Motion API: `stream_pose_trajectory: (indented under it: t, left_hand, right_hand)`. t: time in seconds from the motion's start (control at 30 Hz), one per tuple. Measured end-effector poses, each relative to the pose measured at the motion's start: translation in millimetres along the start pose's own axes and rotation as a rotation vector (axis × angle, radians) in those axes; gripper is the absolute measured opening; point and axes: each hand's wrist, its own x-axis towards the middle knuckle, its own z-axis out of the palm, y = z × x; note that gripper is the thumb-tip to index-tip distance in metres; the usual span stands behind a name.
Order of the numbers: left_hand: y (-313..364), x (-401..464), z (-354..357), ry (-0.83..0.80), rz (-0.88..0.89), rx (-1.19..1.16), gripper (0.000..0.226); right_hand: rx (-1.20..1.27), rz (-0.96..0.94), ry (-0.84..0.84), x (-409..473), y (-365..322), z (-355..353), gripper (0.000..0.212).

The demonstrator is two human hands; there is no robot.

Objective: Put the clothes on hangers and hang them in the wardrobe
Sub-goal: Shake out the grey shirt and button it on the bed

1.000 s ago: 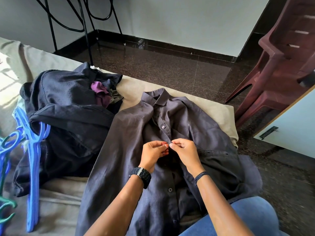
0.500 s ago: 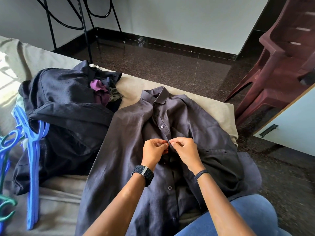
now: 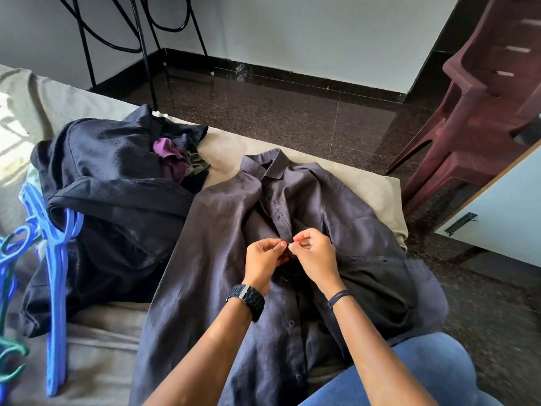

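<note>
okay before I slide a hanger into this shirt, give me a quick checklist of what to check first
1. Shirt lying flat, collar away from you: ok.
2. Button at the placket fastened: cannot tell; the left hand and right hand both pinch the fabric there.
3. Hands free to pick up a hanger: not ok.
4. Blue hangers on the bed to your left: ok.
5. Pile of dark clothes off the shirt: not ok, its edge meets the shirt's left side.
</note>
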Motion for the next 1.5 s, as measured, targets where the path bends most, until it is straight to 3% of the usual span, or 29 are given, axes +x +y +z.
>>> stream_pose_trajectory:
  t: [0.2,0.27,0.37,0.43,0.57,0.77,0.87,1.0,1.17,1.33,1.4,1.5]
  left_hand:
    - [8,7,3,-0.072,-0.04,-0.19,0.023]
    - [7,12,4,-0.051,-0.015,-0.095,0.023]
    - [0,17,-4,0.015,0.084,0.257,0.026]
    - [-6,15,-10,0.035,0.099,0.455,0.026]
    - [-17,0,-15,0.007,0.188,0.747,0.016]
    - [-27,-19,-12,-0.057,0.263,1.039,0.011]
    - [-29,-19,-9,-0.073,0.217,1.126,0.013]
    - [-28,-22,-7,-0.115,0.195,1.283,0.019]
    - [-27,-26,-7,-0.14,0.184,1.281,0.016]
    - [-26,-25,-8,-0.137,0.148,1.173,0.01]
    - [-25,-26,-9,-0.093,0.121,1.015,0.019]
    - [-21,-31,-12,-0.072,0.003,0.551,0.017]
  right_hand:
    - [0.41,0.166,-0.256,16,-14,-17,0.02]
    - [0.199,0.089,-0.345,23,-12,-28,0.019]
    - [-0.419,-0.061,-0.503,28,-7,-51,0.016]
    - [-0.656,-0.098,-0.567,27,-5,-69,0.019]
    - [-0.788,-0.069,-0.501,23,8,-90,0.022]
    - [-0.635,-0.046,-0.191,-6,5,-93,0.016]
    - [-0.596,-0.091,-0.194,-21,-3,-85,0.007]
    - [-0.555,-0.047,-0.277,-32,1,-71,0.013]
    - [-0.595,0.016,-0.348,-36,11,-70,0.015]
    - [-0.502,-0.079,-0.27,-42,8,-69,0.003]
    - [-0.479,-0.138,-0.228,-44,9,-65,0.007]
    - [-0.413,-0.165,-0.206,-46,6,-59,0.004]
